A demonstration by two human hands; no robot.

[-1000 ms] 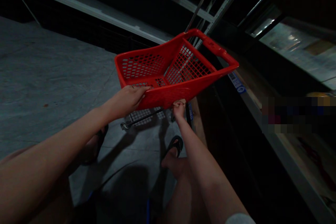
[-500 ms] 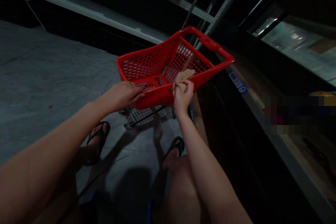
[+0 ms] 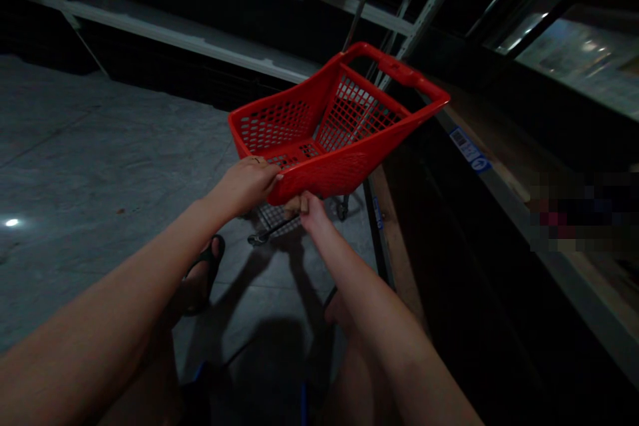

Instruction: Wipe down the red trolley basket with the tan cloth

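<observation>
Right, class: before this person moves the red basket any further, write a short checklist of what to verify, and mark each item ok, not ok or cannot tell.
1. Left hand grips the near rim of the red basket: ok.
2. Right hand is closed under the basket's near edge: ok.
3. Basket level: not ok, it tilts.
4. Basket interior free of items: ok, only mesh shows.
5. Whether the right hand holds something small: cannot tell, too dark.
6. Floor ahead free of obstacles: ok where lit; the wheeled frame sits under the basket.
</observation>
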